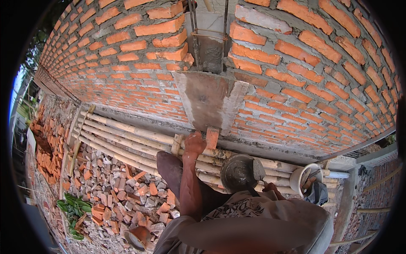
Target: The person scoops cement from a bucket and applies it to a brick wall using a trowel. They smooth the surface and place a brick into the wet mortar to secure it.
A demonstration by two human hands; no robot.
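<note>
1. While the person stands on a bamboo scaffold (pixel 127 135) beside a red brick wall (pixel 127 63), the left hand (pixel 194 143) reaches down with its fingers closed on a loose brick (pixel 212 137) standing on end at the wall's foot.
2. That brick sits just below a patch of grey concrete (pixel 209 99) that fills the gap in the wall, under upright steel bars (pixel 194 29).
3. At the lower right, the right hand (pixel 272 189) is clenched on the handle of a trowel (pixel 258 169), whose blade lies over the rim of a round mortar pan (pixel 239 171) resting on the bamboo poles.
4. Right of the pan stands a white bucket (pixel 305 178).
5. Below the scaffold lies brick rubble (pixel 118 186), with green leaves (pixel 74 207) to the left.
</note>
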